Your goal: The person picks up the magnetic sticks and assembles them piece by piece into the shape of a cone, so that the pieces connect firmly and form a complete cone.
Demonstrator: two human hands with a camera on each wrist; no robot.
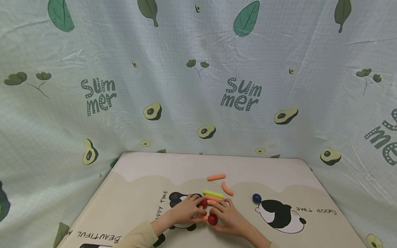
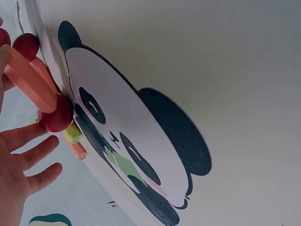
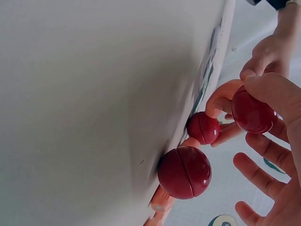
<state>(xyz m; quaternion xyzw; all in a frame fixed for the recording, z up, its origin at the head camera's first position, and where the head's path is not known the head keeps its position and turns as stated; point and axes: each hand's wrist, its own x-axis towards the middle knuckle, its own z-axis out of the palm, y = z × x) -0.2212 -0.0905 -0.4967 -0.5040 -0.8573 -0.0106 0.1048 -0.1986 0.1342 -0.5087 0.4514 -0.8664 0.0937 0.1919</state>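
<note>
My left hand point(image 1: 186, 209) pinches a curved orange stick point(image 2: 30, 77) between thumb and fingers. One end of that stick meets a red ball point(image 2: 56, 114), and its other end is close to a second red ball point(image 3: 254, 111). My right hand point(image 1: 231, 217) holds this second ball with thumb and fingers, its other fingers spread. A third red ball point(image 3: 184, 173) rests on the table among orange sticks point(image 3: 162, 199); my right hand hides it in the head view. Beyond the hands lie a yellow-green stick point(image 1: 213, 194) and an orange stick point(image 1: 212, 198) side by side.
Farther back are a straight orange stick point(image 1: 216, 177) and a curved orange piece point(image 1: 227, 188). To the right sits a dark blue ball point(image 1: 256, 198). The table point(image 1: 139, 172) has a printed cover with cartoon animals, and a patterned curtain point(image 1: 173, 86) hangs behind it.
</note>
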